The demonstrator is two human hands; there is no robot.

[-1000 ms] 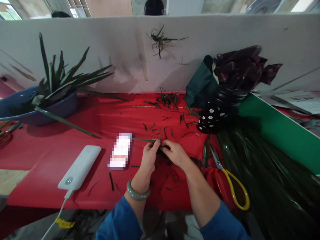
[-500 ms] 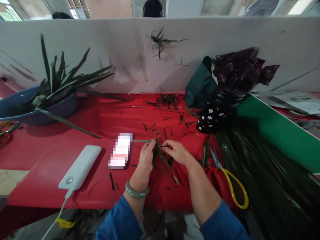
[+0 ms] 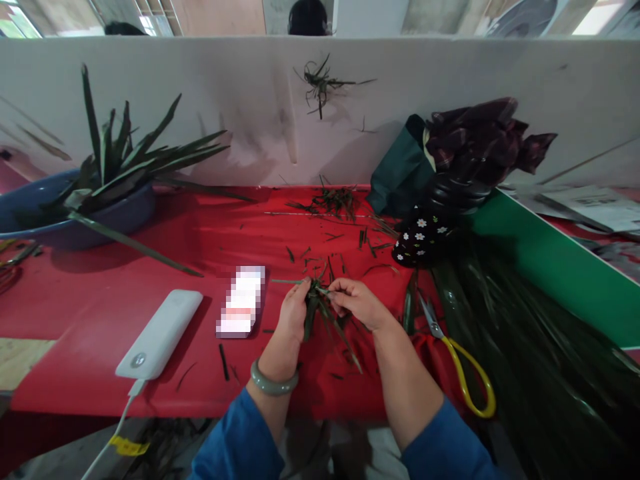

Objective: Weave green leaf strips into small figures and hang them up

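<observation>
- Far left: a blue basin [image 3: 117, 219], with long green leaves [image 3: 120, 150] standing and leaning out over its rim, on the red-covered surface [image 3: 75, 300].
- Left: a white power bank [image 3: 165, 327] with a cable [image 3: 117, 427] running from its near end over the surface's front edge.
- Left of centre: a phone [image 3: 243, 300], its screen pixelated, lying just beside the left hand.
- Centre: the left hand [image 3: 294, 307], a bracelet [image 3: 274, 381] at its wrist, thumb and fingers closed on the bundle of leaf strips [image 3: 311, 313]; one thin strip projects leftward.
- Centre: the bundle, between the two hands above the surface, its loose ends spreading downward; dark leaf scraps [image 3: 337, 200] lie beyond.
- Right of centre: the right hand [image 3: 361, 305], fingertips pinched on a pale strip at the bundle's right side.
- Right: yellow-handled scissors [image 3: 437, 329], near the right forearm.
- Far right: long dark leaves [image 3: 520, 333] beside a green panel [image 3: 555, 260].
</observation>
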